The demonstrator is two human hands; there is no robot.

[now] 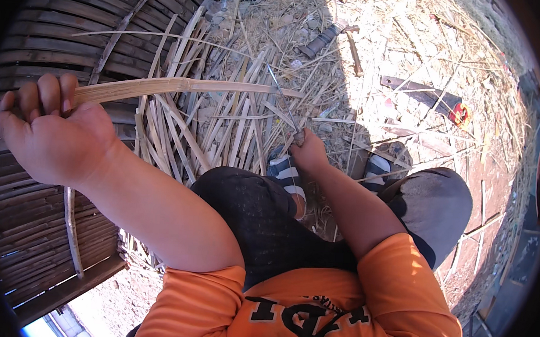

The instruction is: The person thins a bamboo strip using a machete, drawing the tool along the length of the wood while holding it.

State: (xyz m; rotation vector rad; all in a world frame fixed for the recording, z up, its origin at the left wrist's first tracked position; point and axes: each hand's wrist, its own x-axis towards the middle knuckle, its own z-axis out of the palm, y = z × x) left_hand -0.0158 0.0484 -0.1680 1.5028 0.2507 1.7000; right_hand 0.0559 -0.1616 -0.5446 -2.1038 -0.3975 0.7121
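Observation:
At the far left, my left hand [58,130] is closed round one end of a long pale bamboo strip [179,85]. The strip stretches right across the view, and its tip meets the thin blade of a knife [289,110]. My right hand [310,151] grips the knife's handle low in front of my shoes. The blade points up and to the left, crossing the strip near its tip; whether it cuts into the strip I cannot tell. Below the strip lies a loose pile of split bamboo strips [180,130] on the ground.
A woven bamboo wall [50,44] stands close on the left. Shavings and straw [436,31] litter the ground. Beyond my hands lie a dark cylindrical object [321,40], a short stick [354,53] and a dark flat piece [420,90] beside a red-orange object [460,115].

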